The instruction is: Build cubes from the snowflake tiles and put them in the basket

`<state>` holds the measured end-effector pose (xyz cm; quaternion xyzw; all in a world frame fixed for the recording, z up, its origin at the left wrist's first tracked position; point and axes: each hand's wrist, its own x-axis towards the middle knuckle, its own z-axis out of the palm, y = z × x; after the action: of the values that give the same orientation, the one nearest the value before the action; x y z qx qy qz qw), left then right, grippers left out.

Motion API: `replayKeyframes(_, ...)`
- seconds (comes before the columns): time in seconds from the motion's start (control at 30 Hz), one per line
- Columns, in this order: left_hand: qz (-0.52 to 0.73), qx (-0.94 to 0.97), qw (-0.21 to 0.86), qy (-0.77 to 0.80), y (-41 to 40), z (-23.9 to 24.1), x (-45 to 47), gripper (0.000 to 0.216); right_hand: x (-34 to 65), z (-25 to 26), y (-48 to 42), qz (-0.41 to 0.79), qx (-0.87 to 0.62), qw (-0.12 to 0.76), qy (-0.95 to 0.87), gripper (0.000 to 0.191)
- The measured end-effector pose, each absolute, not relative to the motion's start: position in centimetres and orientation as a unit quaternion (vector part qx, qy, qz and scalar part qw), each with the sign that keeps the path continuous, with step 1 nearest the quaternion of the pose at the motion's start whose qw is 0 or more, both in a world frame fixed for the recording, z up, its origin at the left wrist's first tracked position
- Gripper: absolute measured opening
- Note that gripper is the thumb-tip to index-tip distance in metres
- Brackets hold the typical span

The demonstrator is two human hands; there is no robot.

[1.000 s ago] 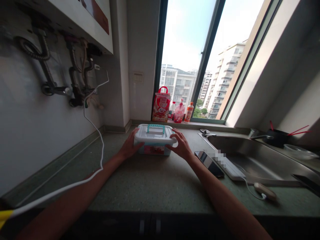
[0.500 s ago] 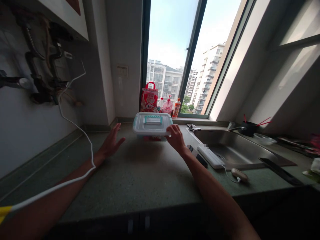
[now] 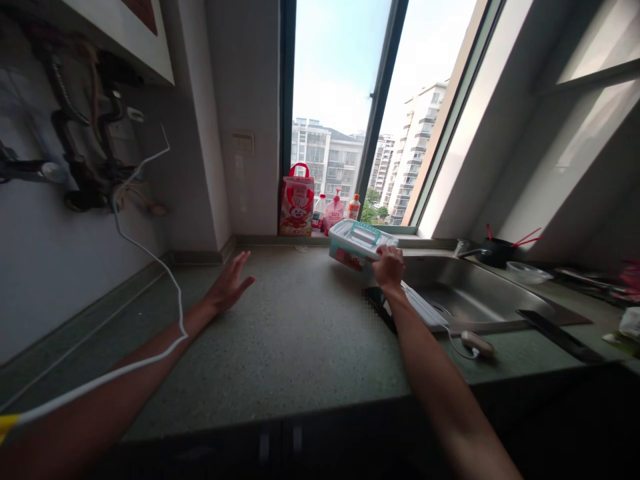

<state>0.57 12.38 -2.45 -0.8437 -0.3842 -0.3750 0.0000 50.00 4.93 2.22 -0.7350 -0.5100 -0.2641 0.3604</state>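
A small clear plastic box (image 3: pixel 357 243) with a teal handle on its lid and red print on its side hangs tilted above the countertop (image 3: pixel 300 333), close to the sink. My right hand (image 3: pixel 389 268) is shut on the box's near right corner and carries it alone. My left hand (image 3: pixel 229 288) hovers just over the counter to the left, fingers stretched out and apart, holding nothing.
A steel sink (image 3: pixel 465 293) lies to the right, with a white keyboard (image 3: pixel 425 310) and a dark tablet (image 3: pixel 383 310) at its near edge. A red bag (image 3: pixel 296 210) and bottles (image 3: pixel 335 212) stand on the window sill. A white cable (image 3: pixel 145 253) hangs along the left wall.
My left hand let go of the box and drew back to the left. My right hand lifted the box and carried it right toward the sink, tilting it.
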Motion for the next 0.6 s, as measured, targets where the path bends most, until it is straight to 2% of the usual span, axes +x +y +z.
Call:
replayKeyframes(0.3, -0.351, -0.850, -0.007, -0.394, 12.2, -2.6, 0.6, 0.086, 50.0, 1.8, 5.3, -0.243, -0.744, 0.349, -0.516, 0.023)
replayKeyframes(0.4, -0.342, -0.853, -0.005, -0.396, 12.3, -2.6, 0.3, 0.083, 49.0, 2.6, 4.8, -0.272, -0.725, 0.348, -0.528, 0.031)
replayKeyframes(0.5, -0.317, -0.862, 0.009, -0.396, 11.9, -2.2, 0.6, 0.084, 45.9, 3.4, 4.0, -0.315, -0.649, 0.371, -0.585, 0.043)
replayKeyframes(0.6, -0.238, -0.891, 0.022, -0.386, 10.3, -1.6, 2.0, 0.080, 40.8, 2.9, 3.3, -0.266, -0.528, 0.378, -0.712, 0.045)
